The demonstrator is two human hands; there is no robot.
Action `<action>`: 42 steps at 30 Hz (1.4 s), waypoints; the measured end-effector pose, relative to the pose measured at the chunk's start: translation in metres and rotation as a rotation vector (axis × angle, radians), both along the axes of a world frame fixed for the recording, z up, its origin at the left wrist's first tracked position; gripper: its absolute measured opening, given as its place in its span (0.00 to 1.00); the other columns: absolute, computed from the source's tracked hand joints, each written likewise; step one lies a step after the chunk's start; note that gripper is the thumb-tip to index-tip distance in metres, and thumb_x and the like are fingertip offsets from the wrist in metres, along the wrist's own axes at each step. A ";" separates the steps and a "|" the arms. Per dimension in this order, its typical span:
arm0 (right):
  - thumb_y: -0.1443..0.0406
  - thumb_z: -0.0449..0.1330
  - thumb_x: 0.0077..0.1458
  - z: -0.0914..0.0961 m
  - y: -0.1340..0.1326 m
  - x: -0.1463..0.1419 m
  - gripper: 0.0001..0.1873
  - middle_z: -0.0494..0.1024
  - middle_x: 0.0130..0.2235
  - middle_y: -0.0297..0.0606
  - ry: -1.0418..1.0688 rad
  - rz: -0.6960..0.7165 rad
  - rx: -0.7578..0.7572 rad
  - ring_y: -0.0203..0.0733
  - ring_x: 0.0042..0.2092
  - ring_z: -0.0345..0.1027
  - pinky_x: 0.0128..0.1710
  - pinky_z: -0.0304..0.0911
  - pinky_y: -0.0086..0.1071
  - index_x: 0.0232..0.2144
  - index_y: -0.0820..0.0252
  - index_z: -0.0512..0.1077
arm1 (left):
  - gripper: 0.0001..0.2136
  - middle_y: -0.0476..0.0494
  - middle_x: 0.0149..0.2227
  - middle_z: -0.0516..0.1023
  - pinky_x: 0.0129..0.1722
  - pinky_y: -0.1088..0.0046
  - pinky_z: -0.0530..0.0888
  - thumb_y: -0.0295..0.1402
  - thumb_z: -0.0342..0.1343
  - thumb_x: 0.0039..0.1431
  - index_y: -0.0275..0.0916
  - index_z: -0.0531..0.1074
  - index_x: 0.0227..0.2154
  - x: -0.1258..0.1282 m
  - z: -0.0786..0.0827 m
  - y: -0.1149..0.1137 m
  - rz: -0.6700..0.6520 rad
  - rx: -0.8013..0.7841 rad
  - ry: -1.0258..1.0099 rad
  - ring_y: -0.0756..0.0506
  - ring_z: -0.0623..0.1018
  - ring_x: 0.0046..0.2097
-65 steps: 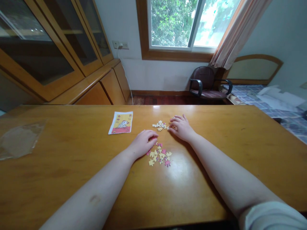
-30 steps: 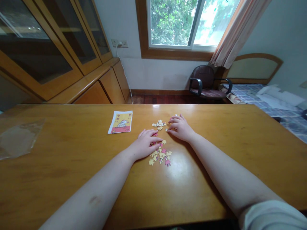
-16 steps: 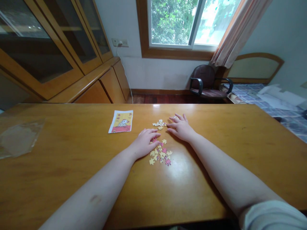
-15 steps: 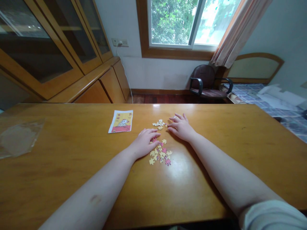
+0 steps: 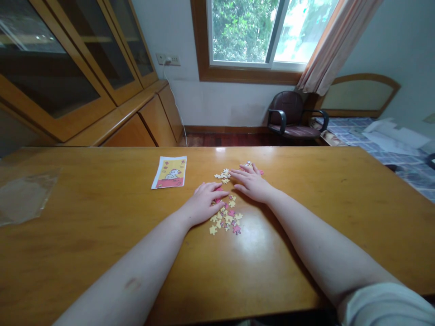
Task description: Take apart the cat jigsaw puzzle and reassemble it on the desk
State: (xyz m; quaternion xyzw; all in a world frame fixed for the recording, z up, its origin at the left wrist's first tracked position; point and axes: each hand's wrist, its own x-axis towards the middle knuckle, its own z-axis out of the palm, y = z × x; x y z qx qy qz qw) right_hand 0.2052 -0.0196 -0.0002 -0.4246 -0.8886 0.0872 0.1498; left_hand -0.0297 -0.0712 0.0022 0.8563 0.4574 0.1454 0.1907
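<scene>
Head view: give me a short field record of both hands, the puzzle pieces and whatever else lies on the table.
table: wooden, glossy
loose pieces: yellow and pink pile between the forearms
small cluster: pale pieces, beyond the pile
left hand: palm down, fingertips on the pile's far edge
right hand: palm down, fingers spread, just right of the cluster
picture card: lies flat, left of the cluster
plastic bag: clear, near the left edge
</scene>
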 end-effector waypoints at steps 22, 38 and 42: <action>0.59 0.63 0.57 -0.007 0.010 0.000 0.08 0.81 0.33 0.36 0.120 0.150 -0.033 0.41 0.40 0.70 0.55 0.54 0.42 0.32 0.54 0.80 | 0.13 0.41 0.58 0.71 0.62 0.50 0.59 0.39 0.52 0.62 0.47 0.78 0.47 0.001 0.001 0.001 0.020 -0.007 -0.044 0.38 0.67 0.59; 0.52 0.57 0.60 -0.004 0.000 -0.002 0.19 0.68 0.60 0.41 -0.023 -0.019 0.029 0.60 0.63 0.52 0.62 0.35 0.65 0.51 0.48 0.75 | 0.14 0.41 0.56 0.72 0.61 0.55 0.63 0.38 0.52 0.62 0.43 0.77 0.47 0.000 -0.003 0.004 0.041 0.022 -0.054 0.40 0.69 0.58; 0.56 0.57 0.61 -0.008 0.006 0.002 0.12 0.77 0.51 0.39 0.069 -0.058 0.068 0.53 0.58 0.60 0.63 0.39 0.61 0.39 0.50 0.80 | 0.14 0.41 0.56 0.73 0.62 0.53 0.62 0.38 0.52 0.62 0.43 0.77 0.46 0.000 -0.002 0.003 0.050 0.009 -0.067 0.39 0.69 0.58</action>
